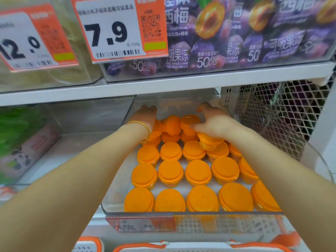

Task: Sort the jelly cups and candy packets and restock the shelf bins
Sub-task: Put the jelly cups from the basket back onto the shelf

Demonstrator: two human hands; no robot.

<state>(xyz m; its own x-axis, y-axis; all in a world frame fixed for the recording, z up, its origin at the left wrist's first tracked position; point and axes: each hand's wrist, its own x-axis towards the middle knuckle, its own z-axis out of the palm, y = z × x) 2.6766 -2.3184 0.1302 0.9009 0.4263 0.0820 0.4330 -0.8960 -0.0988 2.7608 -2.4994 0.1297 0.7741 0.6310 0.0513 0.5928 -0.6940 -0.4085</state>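
A clear plastic bin (116,202) on the lower shelf holds several orange-lidded jelly cups (198,172) in neat rows. At the back of the bin more cups lie heaped and tilted (171,124). My left hand (145,115), with a gold bangle on its wrist, reaches deep into the bin and rests against the left side of the heap; its fingers are hidden behind the cups. My right hand (212,122) lies on the right side of the heap, fingers curled over the top cups, thumb touching one.
Purple prune jelly packets (236,33) fill the bin on the shelf above, with price tags (112,28) in front. Left of the jelly bin stands a clear bin with green and pink packets (21,142). A white mesh panel (281,115) is at right. Orange-rimmed baskets (163,247) sit below.
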